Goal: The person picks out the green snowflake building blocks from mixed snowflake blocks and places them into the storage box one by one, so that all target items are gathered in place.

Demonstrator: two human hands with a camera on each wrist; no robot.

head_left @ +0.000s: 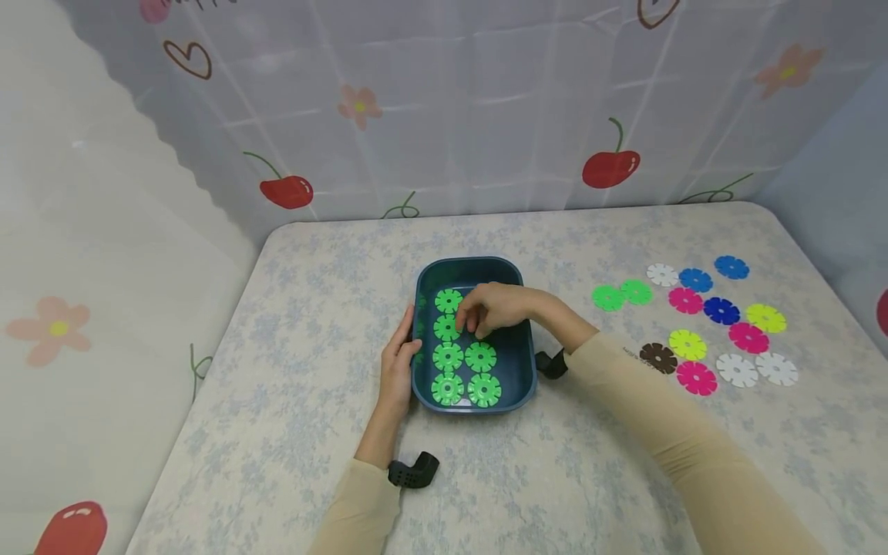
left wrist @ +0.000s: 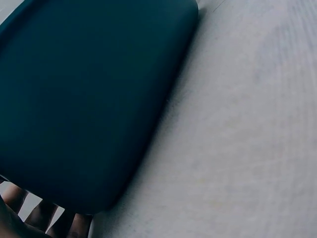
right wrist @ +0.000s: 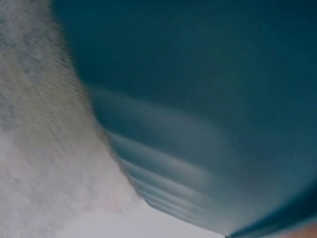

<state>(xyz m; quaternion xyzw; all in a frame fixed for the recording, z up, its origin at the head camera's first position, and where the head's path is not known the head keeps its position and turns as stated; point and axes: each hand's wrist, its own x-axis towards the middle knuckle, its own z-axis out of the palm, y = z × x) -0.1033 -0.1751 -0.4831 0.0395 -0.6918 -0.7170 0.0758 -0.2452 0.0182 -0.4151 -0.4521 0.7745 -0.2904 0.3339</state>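
A dark teal rectangular tray (head_left: 475, 410) sits on the table. Inside it, several green notched plastic discs (head_left: 447, 356) lie flat in two columns. My left hand (head_left: 397, 374) grips the tray's left wall, thumb at the rim and fingers along the outside; its fingers (left wrist: 42, 213) also show in the left wrist view. Over the tray, my right hand (head_left: 501, 304) reaches in from the right with bent fingers, fingertips close to a green disc (head_left: 446, 327) in the left column. Whether it pinches a disc is hidden. The right wrist view is mostly tray wall (right wrist: 163, 64).
To the right lie loose notched discs: two green ones (head_left: 608, 298), and several pink (head_left: 748, 338), blue (head_left: 721, 311), yellow (head_left: 687, 344), white (head_left: 737, 370) and brown (head_left: 658, 358). A black wrist device (head_left: 414, 470) is on the left wrist. A printed curtain (head_left: 479, 116) hangs behind the table.
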